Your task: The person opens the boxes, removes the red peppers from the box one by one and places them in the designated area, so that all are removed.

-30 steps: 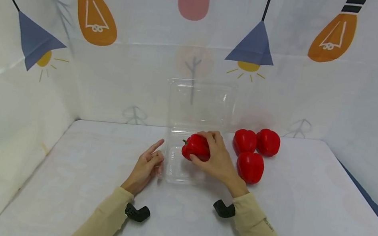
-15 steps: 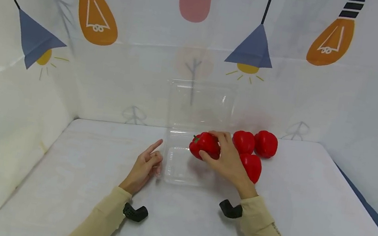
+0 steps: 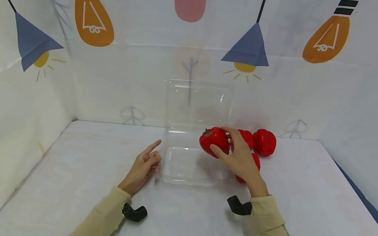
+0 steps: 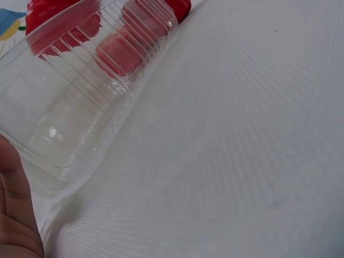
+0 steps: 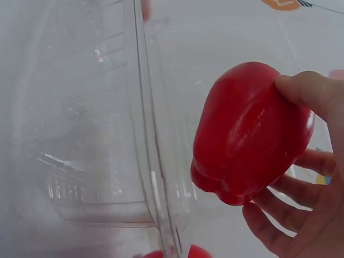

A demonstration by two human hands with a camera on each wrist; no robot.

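My right hand grips a red bell pepper, thumb on the near side and fingers behind, its green stem pointing up and left. In the right wrist view the pepper is held above the clear plastic box. This hinged clamshell box lies with its lid raised against the back wall. Beside the box's left wall is my left hand, index finger extended and the others bent loosely near the rim. Whether it touches the plastic is hard to tell.
Three more red bell peppers stand right of the box: one at the far right, one behind my right hand, and one partly covered by that hand. A printed cloth wall closes off the back of the white table.
My right hand has carried the bell pepper rightward and slightly up, away from the middle of the box towards the other peppers. My left hand has stayed beside the box.
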